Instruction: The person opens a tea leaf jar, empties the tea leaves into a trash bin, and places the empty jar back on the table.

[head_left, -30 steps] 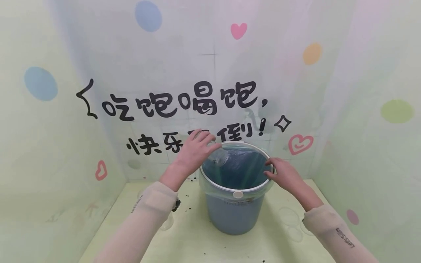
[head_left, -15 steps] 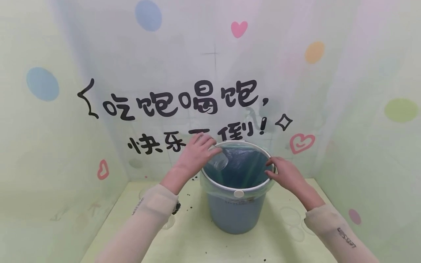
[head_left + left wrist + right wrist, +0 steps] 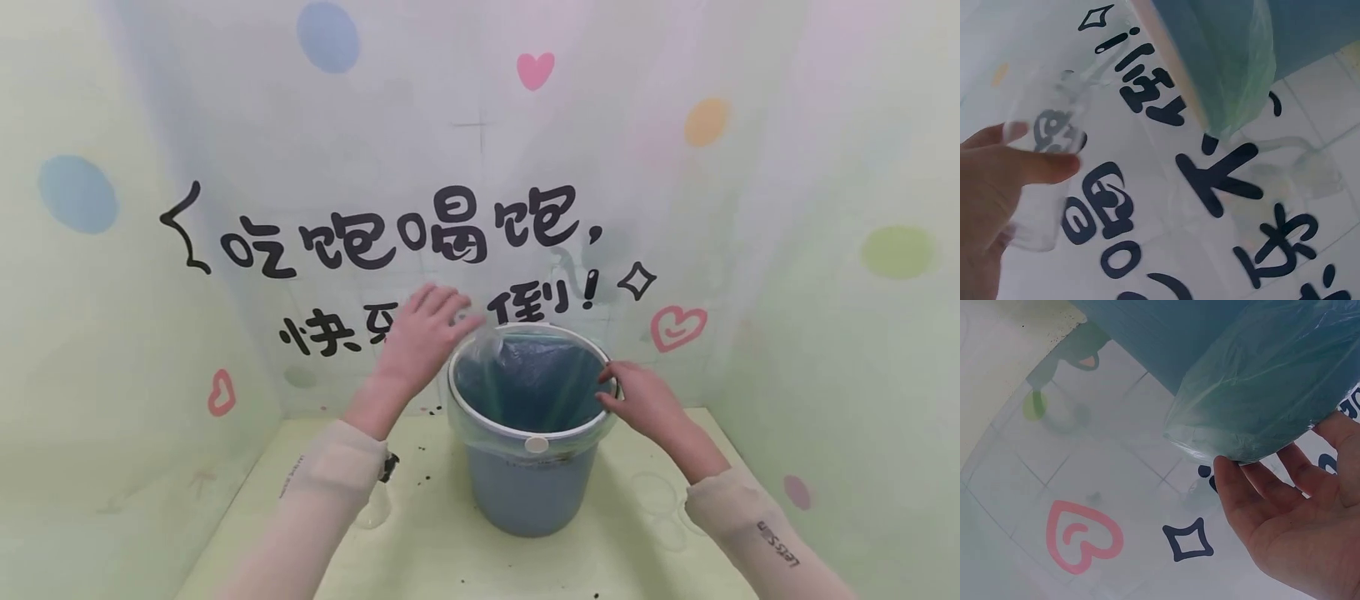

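A blue-grey bucket (image 3: 528, 492) with a white rim stands upright in the middle of the table, lined with a thin green see-through bag (image 3: 1254, 412) folded over its rim. My left hand (image 3: 420, 337) is at the rim's far left side and holds a clear see-through cup (image 3: 1041, 206), with thumb and fingers around it in the left wrist view. Blurred in the head view, the cup's end lies over the bucket's opening. At the right side of the rim, my right hand (image 3: 641, 400) grips the edge through the bag, fingertips (image 3: 1225, 469) against the plastic.
Clear round items (image 3: 660, 504) lie to the right of the bucket, and another clear piece (image 3: 375, 504) sits by the left sleeve. Dark crumbs dot the pale table (image 3: 420, 558). Printed walls (image 3: 480, 150) enclose the table on three sides.
My left hand has shifted a little left and up with the cup, which now shows less over the bucket's opening. The right hand stays on the rim. The view has shifted slightly.
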Demonstrator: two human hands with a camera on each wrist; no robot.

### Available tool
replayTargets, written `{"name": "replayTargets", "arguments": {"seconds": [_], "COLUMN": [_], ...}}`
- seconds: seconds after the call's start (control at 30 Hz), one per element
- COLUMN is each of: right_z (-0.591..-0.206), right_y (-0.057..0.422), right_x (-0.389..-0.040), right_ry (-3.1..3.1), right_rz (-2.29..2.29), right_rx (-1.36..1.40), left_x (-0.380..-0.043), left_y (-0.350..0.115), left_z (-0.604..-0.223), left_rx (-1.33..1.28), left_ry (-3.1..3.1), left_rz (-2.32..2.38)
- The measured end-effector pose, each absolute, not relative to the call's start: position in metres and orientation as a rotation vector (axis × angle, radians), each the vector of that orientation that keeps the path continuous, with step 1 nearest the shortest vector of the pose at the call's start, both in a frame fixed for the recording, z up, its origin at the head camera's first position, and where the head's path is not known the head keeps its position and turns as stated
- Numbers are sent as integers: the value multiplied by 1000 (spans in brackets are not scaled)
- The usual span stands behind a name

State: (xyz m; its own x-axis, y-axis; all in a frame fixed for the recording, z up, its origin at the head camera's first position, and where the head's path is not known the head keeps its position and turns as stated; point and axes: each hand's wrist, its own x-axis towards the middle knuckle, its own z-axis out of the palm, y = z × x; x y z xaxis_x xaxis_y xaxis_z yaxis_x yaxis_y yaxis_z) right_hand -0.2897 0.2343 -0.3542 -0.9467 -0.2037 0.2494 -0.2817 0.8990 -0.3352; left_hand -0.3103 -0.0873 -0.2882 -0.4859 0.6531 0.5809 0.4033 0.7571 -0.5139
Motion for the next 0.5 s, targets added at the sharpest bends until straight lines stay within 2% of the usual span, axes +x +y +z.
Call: {"name": "replayTargets", "arguments": {"seconds": [0.13, 0.5], "right_z": [-356, -358], "right_y": [234, 237], "right_x": [-291, -292], "right_ry": [-2850, -2825], "right_rz": [563, 636], "right_rx": [369, 384], "left_x": [-307, -309], "left_y": [-91, -119], "left_z": [-289, -305], "left_rx": [-857, -800], "left_ry": [-2166, -2172], "left_rz": [419, 286]}}
